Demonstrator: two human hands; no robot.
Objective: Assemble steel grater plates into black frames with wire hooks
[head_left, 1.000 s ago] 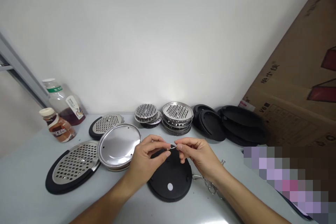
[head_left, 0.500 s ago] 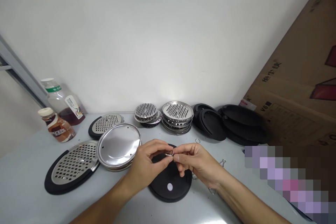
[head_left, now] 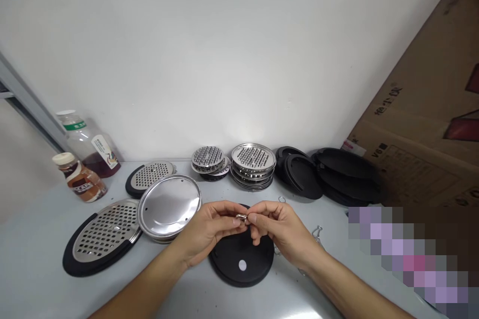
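Between the fingertips of both hands is a small shiny metal piece, rounded and silvery; its exact kind is too small to make out. My left hand pinches it from the left with thumb and forefinger. From the other side, the thumb and forefinger of my right hand close on its right end. Below them a round black disc with a white dot lies flat on the table, partly covered by my hands. Wire rings and clips lie to the right, some behind my right forearm.
Perforated metal discs with black rims and a plain metal disc lie at left. Stacked grater discs and black discs stand along the wall. Two bottles are far left, a cardboard box at right.
My left fingers have shifted their hold, the thumb now resting on the metal piece, which has turned slightly. My right hand keeps its pinch with little movement.
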